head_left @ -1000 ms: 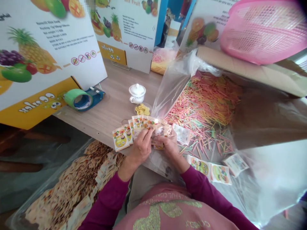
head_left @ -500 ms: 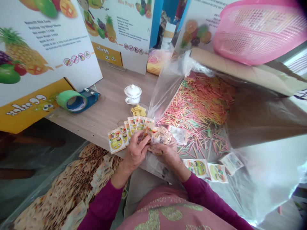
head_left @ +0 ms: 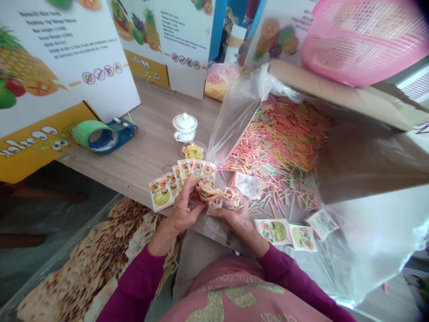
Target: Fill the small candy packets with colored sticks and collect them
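Head view: the left hand (head_left: pixel 182 203) and right hand (head_left: pixel 231 212) grip a crumpled bundle of printed sachets (head_left: pixel 217 194) with curled fingers, close together over the table (head_left: pixel 140 156), beside fanned sachets (head_left: pixel 161 193).

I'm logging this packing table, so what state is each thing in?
Left hand: gripping the folded sachets.
Right hand: gripping them too.
Folded sachets: bunched, held between both hands.
Fanned sachets: spread out on the table, printed side up.
White lidded cup: lid on.
Tape dispenser: green roll loaded.
Clear plastic bag: open.
Coloured sticks: loose, heaped.
Cardboard flap: folded open.
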Tool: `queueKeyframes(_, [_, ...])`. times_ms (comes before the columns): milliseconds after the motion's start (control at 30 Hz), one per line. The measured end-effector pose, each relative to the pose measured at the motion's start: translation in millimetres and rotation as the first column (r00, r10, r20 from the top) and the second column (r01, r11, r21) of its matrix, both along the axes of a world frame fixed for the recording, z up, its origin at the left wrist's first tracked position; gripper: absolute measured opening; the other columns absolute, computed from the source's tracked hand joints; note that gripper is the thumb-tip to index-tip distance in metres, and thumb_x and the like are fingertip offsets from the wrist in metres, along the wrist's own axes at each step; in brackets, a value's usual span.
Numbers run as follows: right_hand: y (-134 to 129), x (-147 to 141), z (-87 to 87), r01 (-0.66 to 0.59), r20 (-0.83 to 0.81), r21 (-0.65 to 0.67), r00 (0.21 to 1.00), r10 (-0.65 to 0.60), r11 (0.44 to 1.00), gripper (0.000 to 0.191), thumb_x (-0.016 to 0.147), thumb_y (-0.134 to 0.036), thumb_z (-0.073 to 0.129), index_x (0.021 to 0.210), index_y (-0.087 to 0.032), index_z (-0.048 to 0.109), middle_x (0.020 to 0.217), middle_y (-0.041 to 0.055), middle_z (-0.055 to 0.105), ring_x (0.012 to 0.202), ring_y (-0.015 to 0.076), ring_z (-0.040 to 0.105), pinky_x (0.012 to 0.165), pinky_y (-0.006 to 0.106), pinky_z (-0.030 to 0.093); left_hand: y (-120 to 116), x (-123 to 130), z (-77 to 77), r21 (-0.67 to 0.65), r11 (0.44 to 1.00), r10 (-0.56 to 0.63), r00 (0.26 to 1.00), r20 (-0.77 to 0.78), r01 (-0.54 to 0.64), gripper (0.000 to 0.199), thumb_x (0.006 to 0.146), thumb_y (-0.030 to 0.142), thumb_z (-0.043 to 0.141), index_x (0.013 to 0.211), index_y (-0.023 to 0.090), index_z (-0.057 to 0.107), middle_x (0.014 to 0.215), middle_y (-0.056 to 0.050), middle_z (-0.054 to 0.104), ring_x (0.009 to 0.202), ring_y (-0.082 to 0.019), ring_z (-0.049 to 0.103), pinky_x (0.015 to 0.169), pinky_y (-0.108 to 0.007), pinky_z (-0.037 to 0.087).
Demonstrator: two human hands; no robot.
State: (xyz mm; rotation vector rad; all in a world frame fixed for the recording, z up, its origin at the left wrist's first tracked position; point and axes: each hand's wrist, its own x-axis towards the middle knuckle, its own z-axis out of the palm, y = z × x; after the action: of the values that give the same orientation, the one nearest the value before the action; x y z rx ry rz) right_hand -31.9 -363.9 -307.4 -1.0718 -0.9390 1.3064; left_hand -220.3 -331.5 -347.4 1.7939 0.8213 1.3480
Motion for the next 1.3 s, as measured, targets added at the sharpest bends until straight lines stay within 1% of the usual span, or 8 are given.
queueKeyframes(200, [-14.6,11.7,11.2,-0.038,0.157,0.078,0.987,0.026,0.996,0.053,0.054,-0.025,0.099,0.098,-0.023,0.07,0.103,0.0046,0.08,0.092,0.0251,0.075,0.088,0.04,0.061,6.3,-4.8,29.8,-0.258,0.944,-0.193,0.979,0.07,0.204,0.114,0.078,0.033,0.089,0.167,0.035,0.018,0.138,-0.011,0.063,0.11,-0.022,0.072,0.094,-0.034,0.063])
queueKeyframes(400, [-28.2,25.1,26.6,-0.119,0.135,0.275,0.987,0.084,0.954,0.041,0.063,-0.027,0.097,0.094,-0.027,0.069,0.104,0.0042,0.079,0.096,0.0266,0.075,0.088,0.04,0.061,1.9,3.4,65.8,-0.221,0.919,-0.329,0.944,0.023,0.326,0.114,0.078,0.047,0.088,0.168,0.037,0.018,0.155,-0.017,0.053,0.099,-0.023,0.074,0.077,-0.035,0.067])
queueKeyframes(500, [-33.2,30.3,30.3,-0.095,0.172,0.395,0.985,0.028,0.914,0.039,0.065,-0.031,0.096,0.093,-0.029,0.069,0.097,0.0028,0.078,0.096,0.0281,0.074,0.09,0.043,0.061,-1.6,10.4,74.4,-0.162,0.906,-0.397,0.918,-0.003,0.391,0.087,0.077,0.046,0.089,0.153,0.029,0.051,0.136,-0.014,0.068,0.111,-0.029,0.073,0.092,-0.043,0.064])
queueKeyframes(600, [-32.4,35.9,29.5,-0.064,0.264,0.42,0.963,-0.054,0.905,0.04,0.065,-0.034,0.095,0.094,-0.028,0.069,0.097,0.0049,0.077,0.102,0.03,0.073,0.093,0.044,0.06,-4.1,18.4,70.8,-0.043,0.929,-0.369,0.929,-0.029,0.368,0.048,0.081,0.043,0.086,0.122,0.023,0.071,0.123,-0.013,0.074,0.121,-0.031,0.069,0.105,-0.049,0.058])
queueKeyframes(700, [-26.2,42.2,22.9,-0.093,0.313,0.231,0.949,0.016,0.969,0.056,0.063,-0.036,0.096,0.111,-0.027,0.07,0.104,0.0055,0.077,0.104,0.0292,0.073,0.095,0.044,0.059,-8.9,25.0,54.8,0.013,0.978,-0.206,0.975,-0.083,0.207,0.042,0.087,0.037,0.081,0.125,0.022,0.069,0.121,-0.013,0.074,0.117,-0.029,0.07,0.105,-0.049,0.057])
queueKeyframes(1000, [-24.0,49.5,4.2,-0.083,0.191,0.035,0.979,0.075,0.996,0.077,0.06,-0.025,0.097,0.129,-0.027,0.064,0.117,0.0038,0.078,0.102,0.025,0.075,0.093,0.04,0.061,-23.2,29.4,17.8,0.001,0.992,-0.125,0.963,-0.238,0.129,0.112,0.079,0.038,0.087,0.168,0.026,0.019,0.151,-0.02,0.057,0.135,-0.034,0.062,0.11,-0.051,0.055])
queueKeyframes(1167, [-28.6,49.7,13.4,-0.039,0.281,0.127,0.96,0.002,0.991,0.048,0.063,-0.026,0.096,0.106,-0.026,0.076,0.098,0.0021,0.08,0.084,0.0247,0.075,0.077,0.036,0.064,-25.1,39.1,27.8,0.209,0.978,0.032,0.984,-0.177,0.006,0.065,0.088,0.028,0.079,0.146,0.025,0.052,0.12,-0.011,0.071,0.108,-0.024,0.073,0.092,-0.039,0.063])
queueKeyframes(1300, [-25.3,56.9,20.5,-0.087,0.373,0.243,0.928,-0.01,0.966,0.049,0.064,-0.026,0.096,0.11,-0.027,0.077,0.111,0.005,0.079,0.099,0.0283,0.076,0.09,0.04,0.063,-27.7,42.3,36.2,0.278,0.96,0.092,0.98,-0.175,-0.041,0.055,0.083,0.029,0.083,0.132,0.022,0.058,0.126,-0.015,0.068,0.12,-0.029,0.069,0.102,-0.045,0.059])
